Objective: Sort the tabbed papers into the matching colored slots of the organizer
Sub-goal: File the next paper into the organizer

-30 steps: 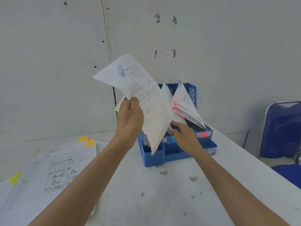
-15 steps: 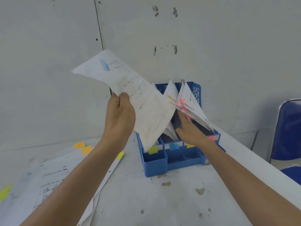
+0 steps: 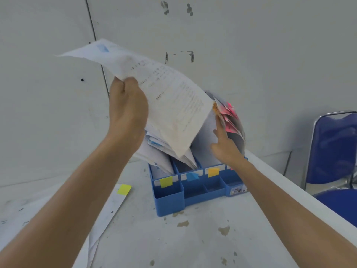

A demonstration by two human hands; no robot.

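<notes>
Surface: a white table point(image 3: 193, 238) with brown stains, set against a scuffed grey wall point(image 3: 260, 55) at 12 o'clock.
Organizer: a blue slotted organizer point(image 3: 168, 202) at 6 o'clock, its slots labelled yellow point(image 3: 166, 181), blue point(image 3: 192, 176) and orange point(image 3: 213, 172) from left to right.
Left hand: the left hand point(image 3: 127, 111) at 10 o'clock grips a printed sheet point(image 3: 173, 105), which slopes down over the filed papers.
Right hand: the right hand point(image 3: 225, 146) at 3 o'clock lies with straight fingers against the pink-tabbed papers point(image 3: 229, 117) standing in the organizer.
Edges: the table's right edge runs diagonally to 4 o'clock, with a blue chair point(image 3: 336, 147) just beyond it.
Open room: bare tabletop lies in front of the organizer.
Left side: loose papers point(image 3: 108, 209) with a yellow tab point(image 3: 124, 189) lie at 8 o'clock, partly under the left arm.
Hidden: the right wrist covers the fourth label. The sheet's print is blurred, and its tab colour cannot be told.
</notes>
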